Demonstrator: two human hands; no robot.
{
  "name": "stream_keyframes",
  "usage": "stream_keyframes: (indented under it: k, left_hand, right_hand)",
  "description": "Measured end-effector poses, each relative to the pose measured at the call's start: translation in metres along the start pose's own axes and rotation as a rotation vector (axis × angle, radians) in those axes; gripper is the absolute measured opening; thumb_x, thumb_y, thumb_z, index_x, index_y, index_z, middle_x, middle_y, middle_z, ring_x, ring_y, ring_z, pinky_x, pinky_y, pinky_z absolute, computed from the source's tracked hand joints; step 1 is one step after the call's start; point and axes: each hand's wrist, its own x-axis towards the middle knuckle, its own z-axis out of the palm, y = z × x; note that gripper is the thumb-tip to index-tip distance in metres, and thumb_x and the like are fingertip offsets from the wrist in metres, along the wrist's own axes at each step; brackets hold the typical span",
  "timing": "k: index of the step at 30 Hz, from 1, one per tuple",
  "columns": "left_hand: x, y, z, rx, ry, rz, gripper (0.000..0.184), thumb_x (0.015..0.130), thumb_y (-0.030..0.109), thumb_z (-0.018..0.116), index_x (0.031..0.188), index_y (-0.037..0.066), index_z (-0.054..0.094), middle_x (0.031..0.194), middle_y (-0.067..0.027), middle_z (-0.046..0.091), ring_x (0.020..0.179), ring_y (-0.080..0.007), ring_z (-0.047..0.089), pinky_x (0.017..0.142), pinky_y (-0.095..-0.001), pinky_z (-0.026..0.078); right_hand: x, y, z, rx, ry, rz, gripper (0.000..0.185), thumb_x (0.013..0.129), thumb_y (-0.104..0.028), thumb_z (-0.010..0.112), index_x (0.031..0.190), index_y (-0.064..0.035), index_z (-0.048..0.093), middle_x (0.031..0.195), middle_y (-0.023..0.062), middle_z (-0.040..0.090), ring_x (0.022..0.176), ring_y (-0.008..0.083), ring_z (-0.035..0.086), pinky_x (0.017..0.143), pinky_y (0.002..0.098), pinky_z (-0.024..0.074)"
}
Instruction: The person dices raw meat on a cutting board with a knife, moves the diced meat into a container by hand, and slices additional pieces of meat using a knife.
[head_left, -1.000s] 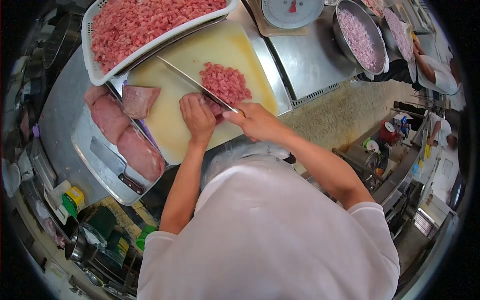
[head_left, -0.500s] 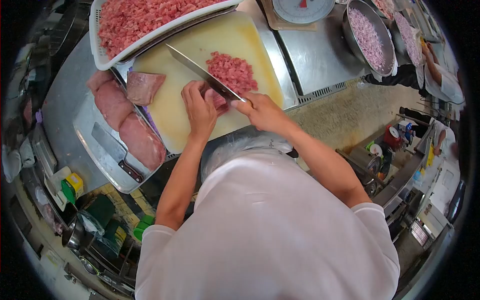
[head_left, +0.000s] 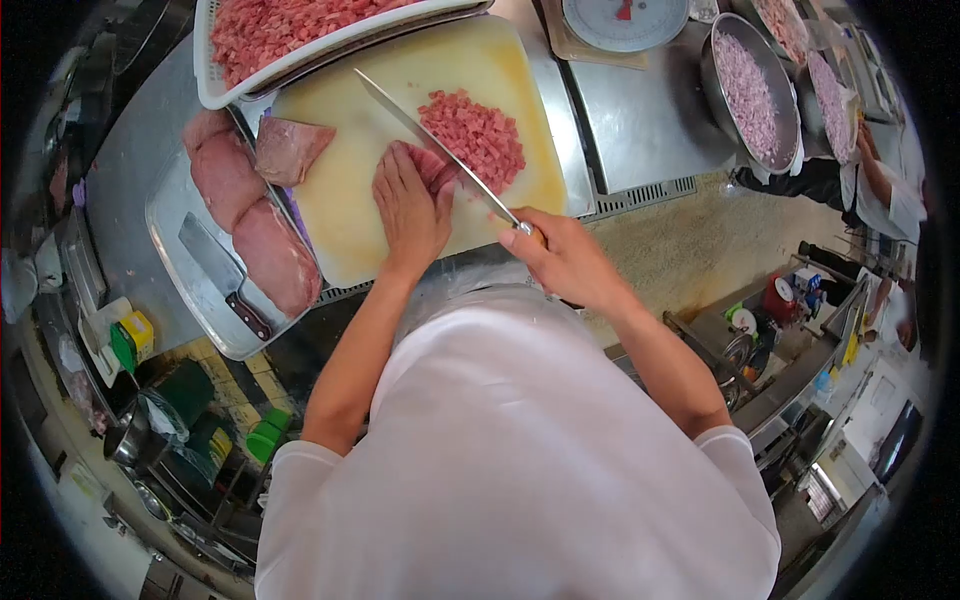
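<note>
My right hand [head_left: 568, 258] grips the handle of a long knife [head_left: 432, 138], whose blade slants up and left across the cutting board [head_left: 340, 225]. Under the fingers of my left hand [head_left: 412, 212] is a piece of raw meat [head_left: 428, 162], held against the board just left of the blade. A pile of diced meat [head_left: 475, 142] lies along the blade's right side. At the board's left edge rests a larger chunk of meat [head_left: 290, 150].
Left of the board, a metal tray [head_left: 172, 255] holds meat slabs [head_left: 275, 255] and a second knife [head_left: 215, 255]. A white basket [head_left: 345, 48] of diced meat stands behind. Toward the right are a scale [head_left: 625, 20], bowls of pale pink chopped food [head_left: 750, 100] and another person's arm [head_left: 875, 170].
The knife and my right hand have shifted right and slightly down, away from my left hand. My left fingers, curled before, now lie flatter over the meat. The whole view has shifted slightly.
</note>
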Motion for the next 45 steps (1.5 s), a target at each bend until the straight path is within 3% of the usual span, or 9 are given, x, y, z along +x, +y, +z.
stream_keyframes:
  k: [5,8,11,19,23,28,33,39,45]
  left_hand:
    - [0.034,-0.021,-0.01,-0.194,0.086,-0.107,0.028,0.095,0.012,0.062,0.119,-0.002,0.059,0.119,-0.0215,0.057,0.111,-0.0427,0.054,0.095,-0.0527,0.043]
    - [0.042,-0.016,0.009,-0.038,0.217,0.0,0.009,0.097,0.006,0.056,0.102,-0.002,0.055,0.102,-0.0221,0.054,0.098,-0.0432,0.053,0.086,-0.053,0.043]
    - [0.04,-0.016,0.009,-0.005,0.217,0.012,0.011,0.096,0.004,0.054,0.104,-0.002,0.056,0.102,-0.0226,0.055,0.098,-0.0443,0.053,0.086,-0.0537,0.043]
    - [0.037,-0.02,0.007,-0.071,0.199,0.033,0.017,0.09,0.004,0.057,0.106,-0.003,0.056,0.103,-0.023,0.055,0.1,-0.0451,0.053,0.089,-0.0528,0.043]
    - [0.04,-0.022,0.012,-0.019,0.192,0.016,0.021,0.089,0.005,0.058,0.108,-0.003,0.057,0.106,-0.0233,0.055,0.102,-0.0457,0.053,0.091,-0.0523,0.043]
    - [0.035,-0.03,0.01,-0.023,0.176,0.046,0.024,0.086,0.007,0.061,0.11,0.001,0.06,0.109,-0.0198,0.056,0.104,-0.0415,0.054,0.089,-0.0512,0.044]
    - [0.039,-0.027,0.011,-0.033,0.176,0.03,0.023,0.086,0.007,0.062,0.108,0.0,0.059,0.109,-0.0201,0.055,0.103,-0.0418,0.054,0.089,-0.0517,0.044]
    - [0.042,-0.025,0.009,-0.039,0.182,0.026,0.021,0.087,0.006,0.061,0.107,-0.001,0.058,0.108,-0.0214,0.055,0.102,-0.0427,0.052,0.09,-0.0524,0.043]
    - [0.038,-0.025,0.009,-0.189,0.094,0.166,0.012,0.094,0.003,0.057,0.105,-0.002,0.057,0.105,-0.0227,0.055,0.099,-0.0442,0.052,0.089,-0.0541,0.043]
  right_hand:
    - [-0.01,0.005,0.001,0.003,-0.023,0.028,0.054,0.103,-0.04,0.063,0.131,0.0062,0.065,0.079,0.0185,0.067,0.075,0.0256,0.065,0.074,0.0395,0.0518]
    - [0.013,0.002,0.011,-0.048,-0.009,-0.039,0.051,0.105,-0.04,0.061,0.128,0.0052,0.065,0.075,0.0146,0.063,0.068,0.0242,0.061,0.067,0.0388,0.0499]
    - [0.063,0.02,0.035,-0.074,0.013,-0.204,0.048,0.107,-0.042,0.058,0.121,0.0037,0.065,0.061,0.0036,0.052,0.05,0.014,0.051,0.052,0.0345,0.0456]
    - [0.011,-0.015,0.011,-0.018,-0.027,-0.06,0.047,0.109,-0.041,0.055,0.115,0.0045,0.064,0.061,0.005,0.053,0.05,0.0154,0.056,0.051,0.035,0.0465]
    - [0.047,-0.001,0.036,-0.024,-0.001,-0.086,0.052,0.106,-0.043,0.058,0.1,0.0082,0.065,0.079,0.025,0.066,0.078,0.0341,0.068,0.075,0.046,0.0522]
    - [0.075,-0.019,0.031,-0.029,-0.146,0.117,0.051,0.106,-0.042,0.056,0.102,0.0088,0.063,0.076,0.0233,0.065,0.077,0.031,0.068,0.075,0.0461,0.0523]
    - [0.011,-0.025,0.029,0.052,-0.048,0.05,0.049,0.107,-0.04,0.056,0.101,0.0085,0.064,0.071,0.0211,0.063,0.072,0.0315,0.067,0.072,0.0492,0.0512]
    - [0.069,0.003,0.061,0.045,0.059,-0.133,0.05,0.106,-0.042,0.057,0.103,0.0072,0.066,0.073,0.0232,0.064,0.072,0.0391,0.066,0.073,0.0498,0.0509]
    - [0.052,0.014,0.036,0.013,0.051,0.016,0.054,0.104,-0.046,0.06,0.104,0.007,0.067,0.072,0.0217,0.064,0.07,0.037,0.066,0.072,0.049,0.0521]
